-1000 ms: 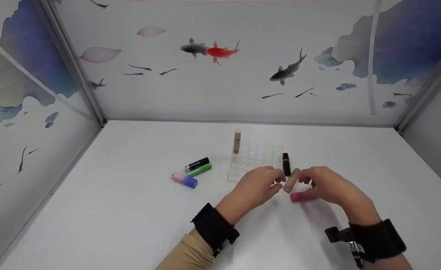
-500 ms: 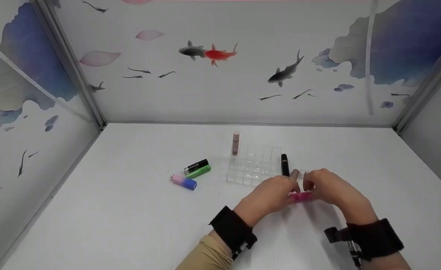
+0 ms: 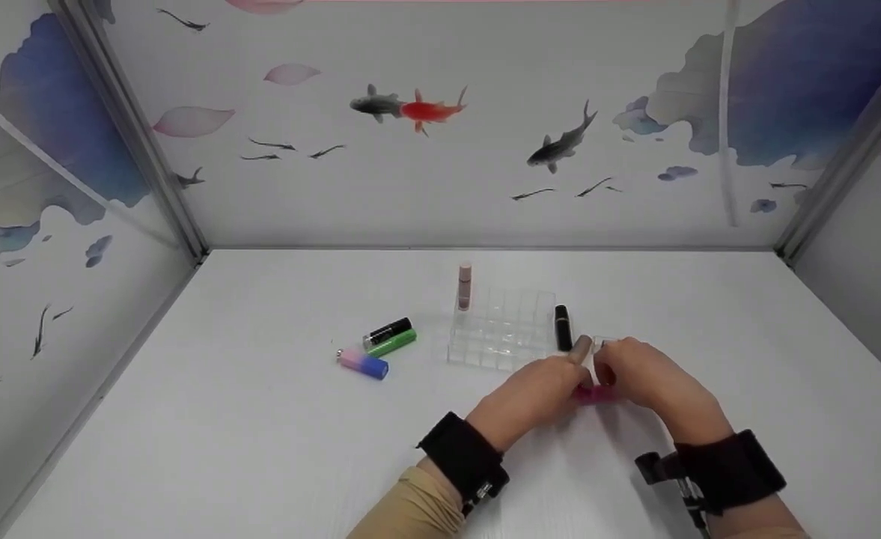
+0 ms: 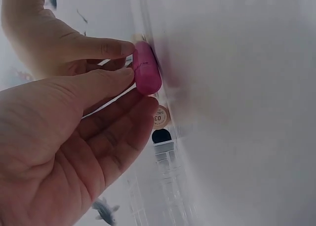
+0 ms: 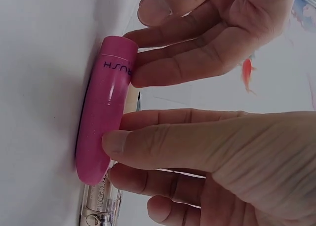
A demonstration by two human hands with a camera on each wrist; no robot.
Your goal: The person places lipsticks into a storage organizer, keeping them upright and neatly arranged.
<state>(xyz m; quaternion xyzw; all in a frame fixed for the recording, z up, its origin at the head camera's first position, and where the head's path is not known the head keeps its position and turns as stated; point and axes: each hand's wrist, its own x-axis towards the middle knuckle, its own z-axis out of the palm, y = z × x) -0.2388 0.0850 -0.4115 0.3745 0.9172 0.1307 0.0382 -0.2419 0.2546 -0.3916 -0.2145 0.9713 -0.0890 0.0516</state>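
A pink cosmetic tube with dark lettering lies on the table under both hands. My right hand pinches its rounded end between thumb and fingers, plain in the right wrist view. At the opposite, flat end is my left hand: its fairly straight fingers touch the tube, while the thumb looks apart from it. Just beyond lies a tan tube, its end marked 03 in the left wrist view. A clear-bodied tube is partly hidden behind the pink one. A black lipstick tube lies beside the tan one.
A clear compartmented organizer stands behind my left hand, with a pinkish-brown tube upright in its back left compartment. On the left lie a black tube, a green tube and a pink-and-blue tube. Printed walls enclose the table.
My left hand has moved right, from in front of the organizer to the flat end of the pink tube. The right hand stays at the tube's other end, with a slight shift left.
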